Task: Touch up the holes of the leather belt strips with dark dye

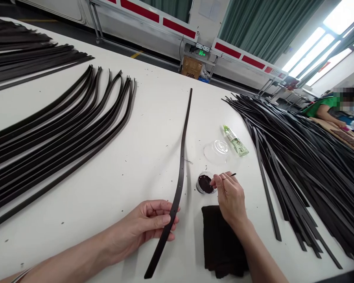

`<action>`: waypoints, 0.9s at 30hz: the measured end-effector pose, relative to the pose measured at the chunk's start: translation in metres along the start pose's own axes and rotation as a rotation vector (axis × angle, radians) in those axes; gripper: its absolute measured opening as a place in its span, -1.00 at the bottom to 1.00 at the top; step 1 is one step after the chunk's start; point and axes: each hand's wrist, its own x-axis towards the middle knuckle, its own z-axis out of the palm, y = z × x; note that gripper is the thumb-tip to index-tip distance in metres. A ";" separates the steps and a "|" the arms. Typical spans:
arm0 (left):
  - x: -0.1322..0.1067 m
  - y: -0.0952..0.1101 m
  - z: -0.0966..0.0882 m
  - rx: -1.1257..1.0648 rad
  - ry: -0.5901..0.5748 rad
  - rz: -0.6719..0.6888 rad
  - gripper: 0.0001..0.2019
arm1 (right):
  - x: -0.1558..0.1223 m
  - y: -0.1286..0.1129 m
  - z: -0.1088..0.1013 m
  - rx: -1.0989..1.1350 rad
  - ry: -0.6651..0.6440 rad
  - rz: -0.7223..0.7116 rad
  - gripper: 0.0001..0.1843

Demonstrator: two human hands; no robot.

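My left hand [153, 222] grips a long, narrow black leather belt strap [181, 157] near its lower end, and the strap rises upright across the white table [153, 122]. My right hand [228, 198] pinches a thin small brush [228, 177] just above a small clear cup of dark brown paste [205, 184]. The brush tip is hidden behind my fingers, so I cannot tell whether it touches the paste. A folded black cloth [221, 243] lies under my right wrist.
Two fanned stacks of black straps [61, 129] lie to the left, and a large heap of black straps [297, 157] lies to the right. A clear plastic lid [216, 152] and a green-labelled bottle [235, 140] stand nearby. A co-worker [324, 110] sits at the far right.
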 end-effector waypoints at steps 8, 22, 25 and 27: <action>-0.002 -0.001 -0.001 -0.001 -0.011 0.010 -0.87 | -0.001 0.004 0.004 -0.024 -0.030 -0.028 -0.67; -0.003 -0.002 -0.001 -0.036 -0.005 0.000 -0.87 | -0.004 -0.034 -0.013 0.388 0.151 0.503 -0.50; -0.003 -0.003 -0.001 -0.053 -0.021 0.010 -0.85 | -0.007 -0.043 -0.007 0.517 0.153 0.534 -0.47; -0.002 -0.003 -0.002 -0.057 -0.050 0.020 -0.85 | -0.010 -0.048 -0.003 0.549 0.137 0.510 -0.48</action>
